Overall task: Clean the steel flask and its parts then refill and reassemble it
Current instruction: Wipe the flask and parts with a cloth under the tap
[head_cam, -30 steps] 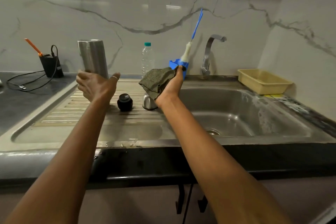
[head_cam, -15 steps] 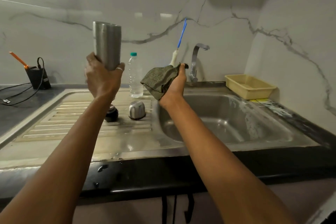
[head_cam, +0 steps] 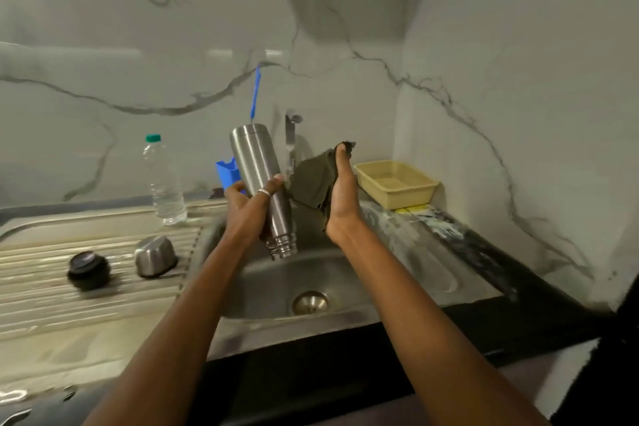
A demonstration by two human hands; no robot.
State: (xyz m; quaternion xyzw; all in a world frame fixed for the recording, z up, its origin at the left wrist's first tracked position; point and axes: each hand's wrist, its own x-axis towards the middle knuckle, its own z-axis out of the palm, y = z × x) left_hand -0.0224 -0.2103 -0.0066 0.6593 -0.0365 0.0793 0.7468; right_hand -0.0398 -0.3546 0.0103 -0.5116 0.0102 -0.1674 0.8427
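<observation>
You hold the flask [head_cam: 257, 162] upside down over the sink [head_cam: 380, 270], a little tilted, with its mouth toward the drain. Your left hand [head_cam: 247, 211] is curled around its lower part, near the threaded neck. Your right hand [head_cam: 340, 204] holds a dark cloth [head_cam: 311, 183] just right of the flask, with the thumb on its top edge.

I judge this is the step of wiping the flask's outside. The next move calls for pressing the cloth on the steel while the left hand grips firmly, because wet metal can slip.

The black stopper [head_cam: 89, 269] and the steel cap [head_cam: 155, 256] lie on the ribbed board left of the sink.

The inside of the flask is hidden, and so are the right fingers behind the cloth. I cannot tell whether the cloth touches the flask.
</observation>
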